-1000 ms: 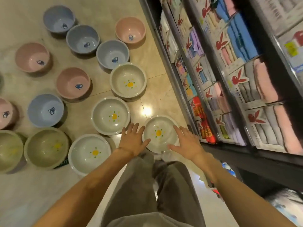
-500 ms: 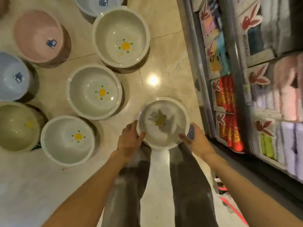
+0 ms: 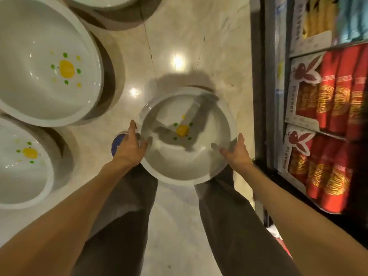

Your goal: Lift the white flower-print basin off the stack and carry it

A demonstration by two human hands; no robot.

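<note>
Basin (image 3: 187, 156): one round white plastic wash basin, glossy, with a broad rolled rim and deep sloping walls. Printed motif at the centre of its floor: a yellow blob ringed by small green and pale yellow dots. Mouth up, roughly level, above the pale polished floor and in front of the person's knees, close to the shelf front on the right. Empty; shadows and reflections lie across its inside. Rim slightly blurred. Held at two opposite sides: left hand (image 3: 130, 146) at its left rim, thumb over the edge; right hand (image 3: 238, 154) at its right rim.
</note>
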